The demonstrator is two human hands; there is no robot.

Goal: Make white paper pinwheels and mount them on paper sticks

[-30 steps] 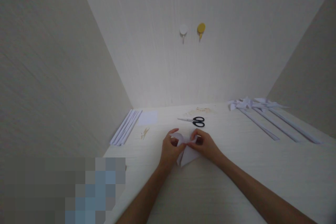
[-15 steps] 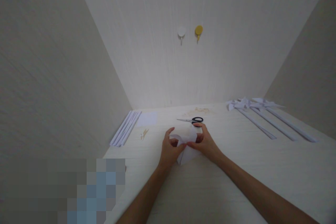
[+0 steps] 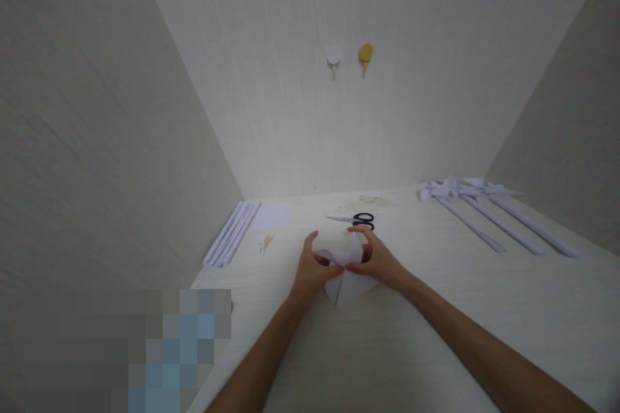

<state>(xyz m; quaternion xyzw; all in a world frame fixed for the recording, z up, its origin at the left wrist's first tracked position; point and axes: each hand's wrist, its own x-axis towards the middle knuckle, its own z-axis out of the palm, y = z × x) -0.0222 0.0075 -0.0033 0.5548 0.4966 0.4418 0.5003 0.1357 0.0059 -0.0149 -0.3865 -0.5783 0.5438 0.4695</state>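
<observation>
A white sheet of paper (image 3: 356, 287), cut into flaps and partly curled, is between my hands near the middle of the table. My left hand (image 3: 312, 274) pinches its left side, the thumb pointing inward at the centre. On the other side my right hand (image 3: 375, 261) grips the paper, thumb tip close to the left thumb and forefinger arched over the top. The paper's lower corners stick out below both thumbs. Just beyond my right fingers lie scissors (image 3: 362, 218) with black handles, blades pointing left.
Rolled white paper sticks (image 3: 231, 235) and a flat square of paper (image 3: 272, 216) lie at the left, with small wooden sticks (image 3: 266, 244) nearby. Several paper pinwheels (image 3: 448, 190) on paper sticks rest at the right. Two hooks, one white (image 3: 333, 56), one yellow (image 3: 365, 53), hang on the wall.
Both hands keep their hold on the paper. Its lower flaps now show wider below my thumbs, and my right forefinger has shifted slightly left.
</observation>
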